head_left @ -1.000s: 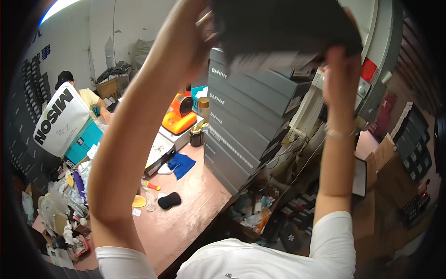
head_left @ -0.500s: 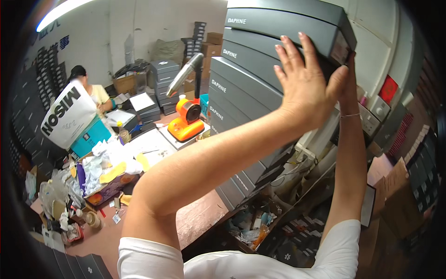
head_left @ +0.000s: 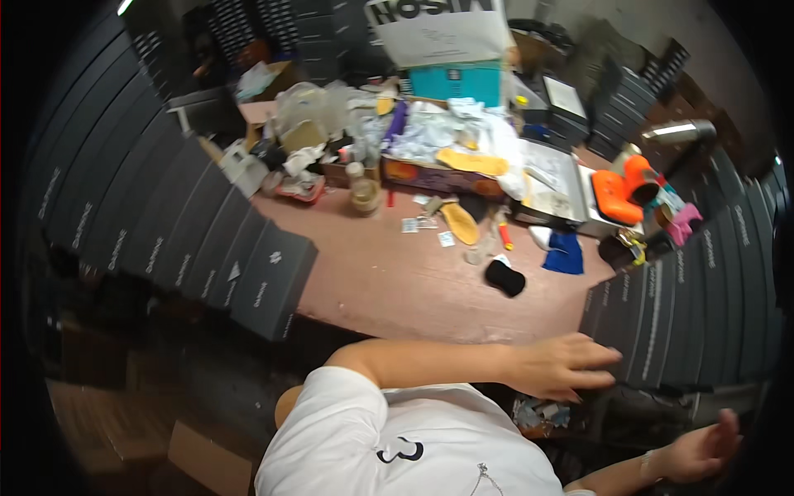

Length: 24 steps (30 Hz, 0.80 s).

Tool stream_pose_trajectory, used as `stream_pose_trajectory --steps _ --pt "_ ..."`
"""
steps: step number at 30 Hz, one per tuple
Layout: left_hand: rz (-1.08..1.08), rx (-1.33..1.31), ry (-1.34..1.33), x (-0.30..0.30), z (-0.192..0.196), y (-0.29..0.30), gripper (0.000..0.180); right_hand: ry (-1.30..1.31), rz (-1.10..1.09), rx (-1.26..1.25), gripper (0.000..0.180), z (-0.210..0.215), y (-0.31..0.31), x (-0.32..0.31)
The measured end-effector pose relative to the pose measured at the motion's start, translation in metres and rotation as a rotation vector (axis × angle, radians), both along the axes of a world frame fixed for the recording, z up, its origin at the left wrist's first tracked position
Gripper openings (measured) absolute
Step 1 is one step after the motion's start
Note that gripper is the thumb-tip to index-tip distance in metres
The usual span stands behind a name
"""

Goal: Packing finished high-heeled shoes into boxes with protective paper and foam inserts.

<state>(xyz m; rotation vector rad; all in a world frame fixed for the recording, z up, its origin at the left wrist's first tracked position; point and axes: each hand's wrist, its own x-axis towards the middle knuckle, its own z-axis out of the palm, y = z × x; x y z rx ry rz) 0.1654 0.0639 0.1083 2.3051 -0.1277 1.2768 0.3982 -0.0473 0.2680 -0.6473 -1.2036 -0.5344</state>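
My left hand (head_left: 566, 367) reaches across my body, its fingers apart and nothing in them. It is beside the stack of dark grey shoeboxes (head_left: 653, 318) on the right, with a small gap to the nearest boxes. Lower right, my right hand (head_left: 701, 451) is away from the boxes, empty, its fingers raised and a little blurred. Another tall stack of dark grey shoeboxes (head_left: 165, 211) stands on the left, its closest box (head_left: 269, 285) at the table's edge. A black sponge-like pad (head_left: 504, 279) lies on the pinkish tabletop (head_left: 389, 289).
Behind lies a patterned carton (head_left: 413, 175) full of crumpled paper, with yellow insoles (head_left: 459, 223) by it. An orange device (head_left: 616, 197), a blue cloth (head_left: 564, 253) and a small jar (head_left: 364, 198) are on the table. A cardboard box (head_left: 211, 459) sits lower left.
Both hands have come down and off the right stack of shoeboxes. My view has turned left and downward, bringing the table and the left stack into sight.
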Motion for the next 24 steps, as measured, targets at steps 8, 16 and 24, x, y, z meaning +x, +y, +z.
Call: stream_pose_trajectory --steps 8,16,24 --pt "2.313 -0.984 -0.191 -0.474 -0.225 -0.196 0.076 0.445 1.149 -1.767 0.044 -0.272 0.059 -0.278" --pt "0.851 -1.794 -1.343 -0.465 -0.264 -0.163 0.057 -0.051 1.463 -2.04 0.061 -0.309 0.105 -0.431" --pt "1.47 -1.183 -0.151 -0.312 -0.201 -0.12 0.11 0.257 1.041 -2.105 0.067 -0.379 0.127 -0.353"
